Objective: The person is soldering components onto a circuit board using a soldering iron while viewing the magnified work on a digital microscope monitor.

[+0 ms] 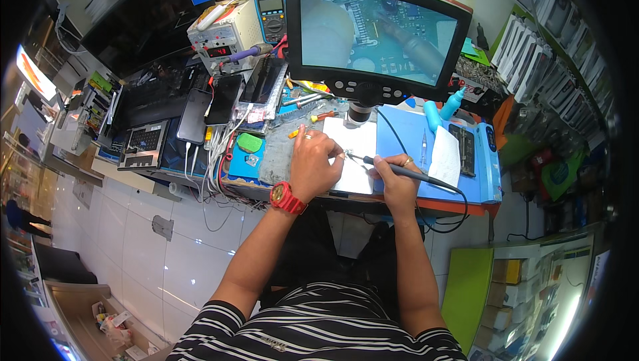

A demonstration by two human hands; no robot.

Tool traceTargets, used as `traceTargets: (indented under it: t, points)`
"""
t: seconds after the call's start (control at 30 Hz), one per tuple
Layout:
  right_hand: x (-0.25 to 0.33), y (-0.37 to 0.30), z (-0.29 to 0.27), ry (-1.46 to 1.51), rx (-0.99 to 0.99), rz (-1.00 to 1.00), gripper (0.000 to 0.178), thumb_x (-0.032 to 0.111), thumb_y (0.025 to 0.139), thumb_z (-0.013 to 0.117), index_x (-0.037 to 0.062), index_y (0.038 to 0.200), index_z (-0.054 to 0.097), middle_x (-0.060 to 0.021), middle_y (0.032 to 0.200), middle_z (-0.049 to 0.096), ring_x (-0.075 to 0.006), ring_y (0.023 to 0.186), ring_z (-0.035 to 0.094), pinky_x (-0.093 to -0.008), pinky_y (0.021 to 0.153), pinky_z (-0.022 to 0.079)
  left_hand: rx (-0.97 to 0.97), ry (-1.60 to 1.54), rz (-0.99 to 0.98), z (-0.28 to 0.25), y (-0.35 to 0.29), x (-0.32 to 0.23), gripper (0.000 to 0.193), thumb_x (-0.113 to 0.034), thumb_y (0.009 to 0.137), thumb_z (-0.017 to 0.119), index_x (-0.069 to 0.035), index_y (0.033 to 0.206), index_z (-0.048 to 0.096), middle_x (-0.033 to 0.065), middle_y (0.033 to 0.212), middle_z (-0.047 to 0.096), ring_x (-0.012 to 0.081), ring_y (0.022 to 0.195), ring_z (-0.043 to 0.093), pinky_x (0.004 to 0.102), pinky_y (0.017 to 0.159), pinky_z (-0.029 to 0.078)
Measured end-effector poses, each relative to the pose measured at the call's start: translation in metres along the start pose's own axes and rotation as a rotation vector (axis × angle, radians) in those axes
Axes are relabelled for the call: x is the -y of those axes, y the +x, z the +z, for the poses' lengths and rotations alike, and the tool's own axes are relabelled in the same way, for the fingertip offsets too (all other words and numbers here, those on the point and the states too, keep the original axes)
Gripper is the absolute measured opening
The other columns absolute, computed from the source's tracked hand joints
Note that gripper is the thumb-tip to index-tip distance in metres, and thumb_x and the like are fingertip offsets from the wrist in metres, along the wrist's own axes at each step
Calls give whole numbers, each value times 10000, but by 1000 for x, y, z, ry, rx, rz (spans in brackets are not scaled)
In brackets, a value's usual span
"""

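Note:
My right hand [397, 188] grips a soldering iron [404, 171] like a pen, its tip pointing left. The tip meets a small circuit board [349, 154] on a white sheet [354, 178], under the microscope lens [359, 113]. My left hand [315, 165], with a red watch at the wrist, is closed, thumb and finger pinched at the board's left edge. On the microscope screen [379, 31], the board shows enlarged and green, with a fingertip at the left and the iron's tip at the right. My fingers hide part of the board.
The iron's black cord [459, 194] loops off the front edge at the right. A blue mat [406, 131] bears a white cloth [445, 154] and teal bottles [452, 104]. To the left lie phones [194, 114], white cables and a green sponge [250, 142]. A multimeter [271, 18] stands behind.

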State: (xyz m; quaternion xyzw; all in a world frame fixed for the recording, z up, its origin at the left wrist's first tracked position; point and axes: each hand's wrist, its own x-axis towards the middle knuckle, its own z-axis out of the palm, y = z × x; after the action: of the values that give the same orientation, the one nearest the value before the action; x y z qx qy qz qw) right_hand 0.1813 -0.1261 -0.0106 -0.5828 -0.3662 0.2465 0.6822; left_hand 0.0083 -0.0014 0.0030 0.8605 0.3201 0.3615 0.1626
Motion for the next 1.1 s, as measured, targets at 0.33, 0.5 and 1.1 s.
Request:
traceTargets:
  t: [0.33, 0.5, 1.1]
  points:
    - [-2, 2, 0, 1, 14, 28, 195, 90, 988, 822, -18, 927, 671, -132, 822, 775, -153, 739, 766, -258, 707, 602, 9, -10, -5, 0, 0, 0, 70, -118, 846, 798, -62, 812, 773, 89, 834, 693, 308, 966, 682, 640, 1291, 291]
    - [0, 2, 1, 29, 3, 49, 209, 104, 977, 835, -25, 907, 686, -111, 803, 764, -144, 737, 761, -254, 690, 590, 12, -13, -7, -1, 0, -1, 72, -120, 849, 796, -60, 815, 774, 90, 841, 693, 310, 972, 681, 637, 1293, 289]
    - [1, 0, 1, 3, 17, 28, 192, 93, 1002, 812, -8, 948, 658, -148, 851, 791, -156, 743, 768, -263, 723, 605, 19, -17, -15, -2, 1, -3, 79, -115, 851, 789, -53, 805, 774, 97, 833, 694, 316, 961, 682, 633, 1294, 286]
